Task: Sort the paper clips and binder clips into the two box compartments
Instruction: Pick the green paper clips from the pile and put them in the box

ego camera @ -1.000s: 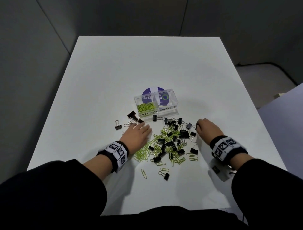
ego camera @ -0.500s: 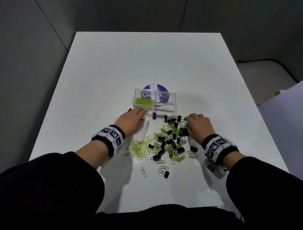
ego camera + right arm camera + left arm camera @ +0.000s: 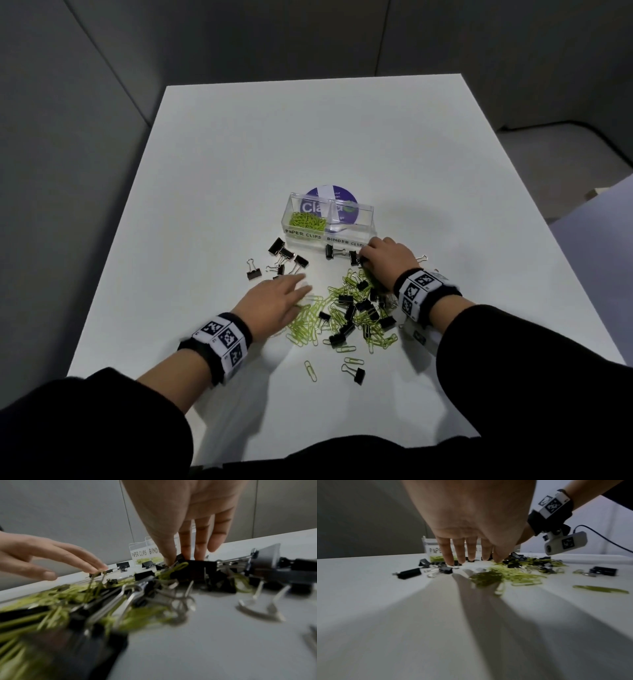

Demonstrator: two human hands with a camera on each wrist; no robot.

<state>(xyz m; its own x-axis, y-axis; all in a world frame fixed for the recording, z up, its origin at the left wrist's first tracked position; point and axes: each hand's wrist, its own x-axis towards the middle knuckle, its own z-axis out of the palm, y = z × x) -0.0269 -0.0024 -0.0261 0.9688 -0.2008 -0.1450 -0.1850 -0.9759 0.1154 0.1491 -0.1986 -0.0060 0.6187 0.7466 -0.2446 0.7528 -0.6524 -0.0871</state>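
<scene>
The clear two-compartment box (image 3: 303, 235) stands mid-table, labelled PAPER CLIPS on the left and BINDER CLIPS on the right. Green paper clips (image 3: 306, 220) lie in its left compartment; the right one looks empty. A mixed pile (image 3: 352, 308) of green paper clips and black binder clips lies in front of the box. My left hand (image 3: 298, 284) hovers flat at the pile's left edge, fingers straight (image 3: 471, 559), holding nothing. My right hand (image 3: 363, 261) reaches down just before the box's right half, thumb and fingers (image 3: 185, 550) pinching a black binder clip (image 3: 180, 559).
Several black binder clips (image 3: 284, 257) lie scattered left of the box front. A single paper clip (image 3: 310, 370) and a binder clip (image 3: 356, 371) lie nearer me. A purple round disc (image 3: 330, 200) shows behind the box. The white table (image 3: 239, 154) ends near both forearms.
My left hand has drawn back from the paper clip compartment to the pile's left edge, now flat. My right hand has moved forward to the binder clips at the box's right front.
</scene>
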